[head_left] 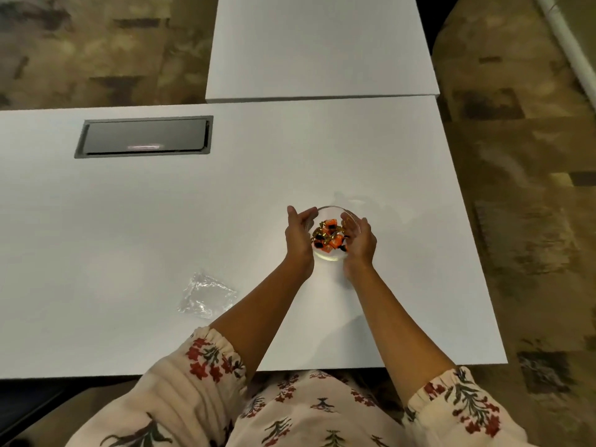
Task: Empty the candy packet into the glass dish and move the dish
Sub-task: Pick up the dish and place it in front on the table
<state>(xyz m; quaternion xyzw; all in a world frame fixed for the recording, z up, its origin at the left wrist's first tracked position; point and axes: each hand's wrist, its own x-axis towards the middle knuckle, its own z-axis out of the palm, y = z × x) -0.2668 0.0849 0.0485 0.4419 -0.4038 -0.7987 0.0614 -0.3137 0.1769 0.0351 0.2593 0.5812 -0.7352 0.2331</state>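
A small round glass dish [332, 210] stands on the white table, right of centre, with several orange, gold and black wrapped candies [329, 238] heaped in it. My left hand [299, 233] cups the dish's left side and my right hand [361, 240] cups its right side, fingers curved around the rim. The clear plastic candy packet [206, 293] lies flat and crumpled on the table to the left, near the front edge, apart from both hands.
The white table [161, 221] has a grey recessed panel [143, 137] at the back left. A second white tabletop [319, 46] adjoins at the back. Patterned carpet [522, 195] lies beyond the right edge, close to the dish.
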